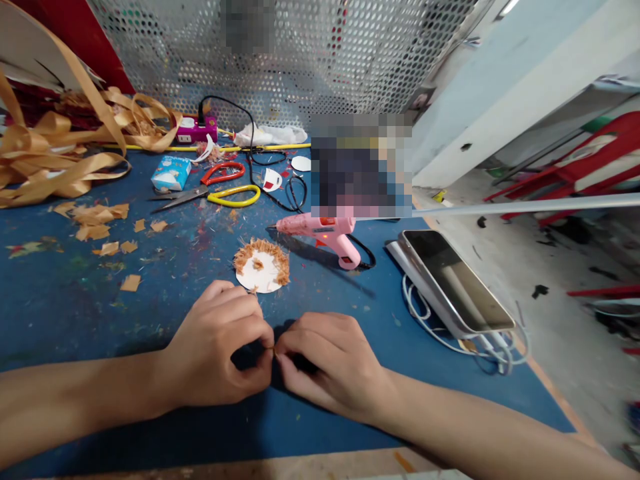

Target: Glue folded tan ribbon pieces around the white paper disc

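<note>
My left hand (220,347) and my right hand (330,363) rest on the blue table (75,307), fingertips meeting in a pinch on a tiny tan scrap (274,350) between them. Both hands are closed. Just beyond them lies a white paper disc (261,267) with brown fringe glued round part of its edge. A pink glue gun (325,233) lies to the disc's right, its nozzle pointing left.
Tan ribbon strips (60,147) pile at the back left, with cut scraps (100,223) nearby. Scissors (220,190), a small blue box (171,172), a power strip (195,128) and cables lie further back. A phone on a white power bank (450,280) sits right.
</note>
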Tool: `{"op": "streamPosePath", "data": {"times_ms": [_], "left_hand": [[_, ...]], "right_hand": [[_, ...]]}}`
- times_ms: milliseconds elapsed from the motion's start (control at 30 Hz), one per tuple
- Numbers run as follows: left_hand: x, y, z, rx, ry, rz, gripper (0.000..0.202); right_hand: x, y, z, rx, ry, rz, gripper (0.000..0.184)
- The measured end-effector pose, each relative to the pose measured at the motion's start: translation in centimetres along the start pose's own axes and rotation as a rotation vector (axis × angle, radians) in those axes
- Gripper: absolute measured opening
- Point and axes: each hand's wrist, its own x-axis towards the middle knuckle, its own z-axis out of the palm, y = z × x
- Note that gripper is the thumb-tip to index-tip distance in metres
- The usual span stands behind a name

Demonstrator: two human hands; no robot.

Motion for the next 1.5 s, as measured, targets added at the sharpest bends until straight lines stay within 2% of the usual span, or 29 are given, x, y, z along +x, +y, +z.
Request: {"op": "streamPosePath", "data": {"times_ms": [133, 267, 400, 500, 567, 733, 933, 1067, 1300, 1500], "left_hand": [[-0.1, 0.1, 0.1, 0.012, 0.013, 0.016, 0.011], [-0.1, 0.1, 0.1, -0.011, 0.015, -0.002, 0.010], [-0.4, -0.3, 0.2, -0.060, 0.046, -0.035, 0.010], [-0.5, -0.6, 0.2, -0.080, 0.059, -0.076, 0.011], [-0.5, -0.7, 0.2, -0.095, 0.070, -0.096, 0.012], [-0.6, -0.8, 0.2, -0.096, 0.078, -0.095, 0.011], [-0.6, -0.8, 0.3, -0.084, 0.059, -0.076, 0.011], [-0.6, -0.7, 0.2, -0.088, 0.044, -0.082, 0.008], [-0.6, -0.8, 0.3, -0.134, 0.075, -0.130, 0.015], [-0.4, -1.3, 0.4, -0.206, 0.047, -0.183, 0.013]], "right_hand": [[-0.2, -0.3, 0.2, -0.089, 0.011, 0.003, 0.012], [0.0, -0.5, 0.2, -0.015, -0.001, 0.071, 0.010], [0.4, -0.5, -0.8, 0.222, -0.021, 0.276, 0.008], [0.6, -0.1, -1.7, 0.345, -0.017, 0.412, 0.016], [0.6, 0.2, -2.0, 0.303, 0.013, 0.404, 0.015], [0.6, 0.4, -1.3, 0.199, 0.025, 0.244, 0.013], [0.6, 0.3, -0.8, 0.214, 0.007, 0.214, 0.010], [0.7, 0.3, -1.1, 0.267, 0.011, 0.258, 0.011], [1.0, 0.7, -1.4, 0.438, 0.005, 0.484, 0.009], [1.1, 0.7, -1.4, 0.471, -0.044, 0.483, 0.008]]}}
